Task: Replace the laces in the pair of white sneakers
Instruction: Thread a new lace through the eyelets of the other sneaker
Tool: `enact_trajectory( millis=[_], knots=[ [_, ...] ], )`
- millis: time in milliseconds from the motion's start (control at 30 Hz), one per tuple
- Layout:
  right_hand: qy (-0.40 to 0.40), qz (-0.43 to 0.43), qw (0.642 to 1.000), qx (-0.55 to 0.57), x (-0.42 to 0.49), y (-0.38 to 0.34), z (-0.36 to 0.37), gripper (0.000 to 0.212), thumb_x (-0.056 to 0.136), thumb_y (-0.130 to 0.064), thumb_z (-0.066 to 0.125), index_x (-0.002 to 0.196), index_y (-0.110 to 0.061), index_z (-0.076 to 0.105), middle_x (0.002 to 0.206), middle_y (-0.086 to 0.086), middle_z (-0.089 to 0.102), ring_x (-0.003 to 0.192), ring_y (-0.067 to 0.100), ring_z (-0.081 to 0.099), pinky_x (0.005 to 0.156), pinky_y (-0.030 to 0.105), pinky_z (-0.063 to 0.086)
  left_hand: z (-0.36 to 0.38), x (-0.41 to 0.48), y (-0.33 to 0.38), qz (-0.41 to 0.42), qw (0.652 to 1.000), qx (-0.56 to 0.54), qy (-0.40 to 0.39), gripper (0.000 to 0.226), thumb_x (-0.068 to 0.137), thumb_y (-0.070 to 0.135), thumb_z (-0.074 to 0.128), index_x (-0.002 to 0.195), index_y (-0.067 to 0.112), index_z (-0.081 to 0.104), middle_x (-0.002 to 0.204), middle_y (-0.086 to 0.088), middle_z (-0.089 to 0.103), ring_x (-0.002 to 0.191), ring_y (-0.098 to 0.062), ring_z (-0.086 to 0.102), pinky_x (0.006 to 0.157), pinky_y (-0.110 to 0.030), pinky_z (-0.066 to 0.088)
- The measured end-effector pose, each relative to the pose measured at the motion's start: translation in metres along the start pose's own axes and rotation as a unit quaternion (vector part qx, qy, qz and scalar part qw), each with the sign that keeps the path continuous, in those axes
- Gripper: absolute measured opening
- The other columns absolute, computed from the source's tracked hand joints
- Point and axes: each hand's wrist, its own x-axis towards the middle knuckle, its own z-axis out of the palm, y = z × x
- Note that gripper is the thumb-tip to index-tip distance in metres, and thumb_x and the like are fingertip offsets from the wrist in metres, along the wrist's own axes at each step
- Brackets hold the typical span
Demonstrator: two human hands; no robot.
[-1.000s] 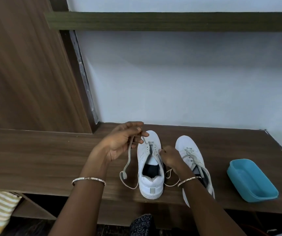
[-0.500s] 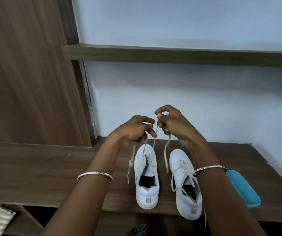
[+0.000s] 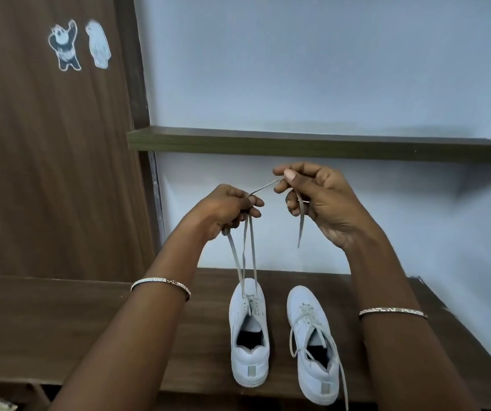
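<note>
While the left hand (image 3: pixel 226 209) grips two strands of the lace (image 3: pixel 248 247) rising from the left sneaker (image 3: pixel 248 336) on the worktop (image 3: pixel 90 336), the right hand (image 3: pixel 318 203) pinches its free end just beside; lacing looks barely begun, so that tip next needs aiming at an eyelet

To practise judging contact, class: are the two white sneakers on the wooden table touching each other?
Apart. The head view shows a strip of bare table between the half-laced sneaker and the laced sneaker along their length.
</note>
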Motion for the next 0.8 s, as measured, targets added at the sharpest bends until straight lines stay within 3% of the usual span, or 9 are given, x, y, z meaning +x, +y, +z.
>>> enact_trajectory(
  millis=[133, 233, 300, 467, 567, 633, 700, 800],
  knots=[
    [-0.033, -0.057, 0.995, 0.080, -0.009, -0.024, -0.001, 0.023, 0.100, -0.006, 0.051, 0.118, -0.001, 0.065, 0.108, 0.018, 0.073, 0.087, 0.024, 0.072, 0.075, 0.027, 0.057, 0.002, -0.001, -0.003, -0.026, 0.998, -0.027, 0.044, 0.022, 0.101, 0.012, 0.051, 0.098, 0.004, 0.072, 0.079, -0.006, 0.074, 0.049, -0.009, 0.040, 0.042, -0.019, 0.027],
    [-0.041, -0.091, 0.984, 0.145, -0.011, -0.038, 0.001, 0.028, 0.099, 0.002, 0.047, 0.122, 0.001, 0.063, 0.118, 0.019, 0.070, 0.110, 0.031, 0.068, 0.088, 0.033, 0.057, 0.003, -0.003, -0.002, -0.043, 0.996, -0.062, 0.046, 0.021, 0.101, 0.009, 0.052, 0.100, 0.000, 0.070, 0.082, -0.010, 0.074, 0.049, -0.008, 0.042, 0.040, -0.017, 0.032],
    [-0.025, -0.118, 0.981, 0.149, -0.011, -0.044, 0.003, 0.029, 0.096, 0.006, 0.052, 0.122, 0.002, 0.063, 0.119, 0.020, 0.069, 0.115, 0.033, 0.066, 0.093, 0.035, 0.056, 0.003, -0.006, 0.001, -0.049, 0.995, -0.072, 0.048, 0.020, 0.101, 0.009, 0.052, 0.100, 0.000, 0.070, 0.083, -0.010, 0.074, 0.050, -0.008, 0.042, 0.040, -0.017, 0.033],
    [0.113, -0.143, 0.981, -0.065, -0.014, -0.032, 0.005, 0.011, 0.085, -0.013, 0.076, 0.093, -0.005, 0.076, 0.085, 0.009, 0.077, 0.082, 0.021, 0.074, 0.075, 0.032, 0.058, 0.001, -0.016, 0.008, -0.076, 0.988, -0.120, 0.052, 0.016, 0.100, 0.003, 0.046, 0.103, -0.001, 0.062, 0.086, -0.014, 0.072, 0.052, -0.011, 0.041, 0.042, -0.019, 0.034],
    [0.115, -0.098, 0.973, -0.175, -0.017, -0.012, 0.004, 0.019, 0.090, -0.033, 0.071, 0.085, -0.016, 0.079, 0.087, -0.006, 0.075, 0.089, 0.015, 0.070, 0.087, 0.037, 0.056, -0.001, -0.022, 0.014, -0.076, 0.974, -0.213, 0.028, 0.019, 0.101, 0.000, 0.039, 0.099, 0.004, 0.057, 0.090, -0.017, 0.068, 0.053, -0.011, 0.043, 0.043, -0.019, 0.035],
    [0.076, -0.056, 0.990, -0.106, -0.021, -0.002, 0.010, 0.018, 0.095, -0.023, 0.066, 0.089, -0.010, 0.076, 0.091, 0.005, 0.075, 0.086, 0.025, 0.071, 0.089, 0.042, 0.058, -0.003, -0.025, 0.021, -0.071, 0.958, -0.277, 0.015, 0.026, 0.102, -0.002, 0.033, 0.108, 0.000, 0.058, 0.088, -0.018, 0.066, 0.055, -0.010, 0.050, 0.043, -0.016, 0.042],
    [0.035, -0.028, 0.998, -0.054, -0.026, 0.001, 0.020, 0.014, 0.098, -0.008, 0.059, 0.097, -0.005, 0.072, 0.090, 0.014, 0.072, 0.068, 0.023, 0.066, 0.073, 0.035, 0.060, -0.004, -0.030, 0.031, -0.060, 0.936, -0.347, -0.008, 0.031, 0.104, -0.003, 0.030, 0.114, -0.005, 0.059, 0.087, -0.018, 0.065, 0.059, -0.011, 0.061, 0.049, -0.015, 0.051],
    [0.023, -0.027, 0.990, -0.134, -0.032, 0.016, 0.031, 0.018, 0.099, -0.005, 0.055, 0.104, -0.013, 0.070, 0.087, 0.006, 0.075, 0.058, 0.016, 0.055, 0.062, 0.028, 0.050, -0.006, -0.035, 0.041, -0.063, 0.884, -0.460, -0.052, 0.030, 0.104, -0.002, 0.030, 0.105, -0.010, 0.059, 0.094, -0.023, 0.064, 0.078, -0.022, 0.070, 0.073, -0.025, 0.060]
  ],
)
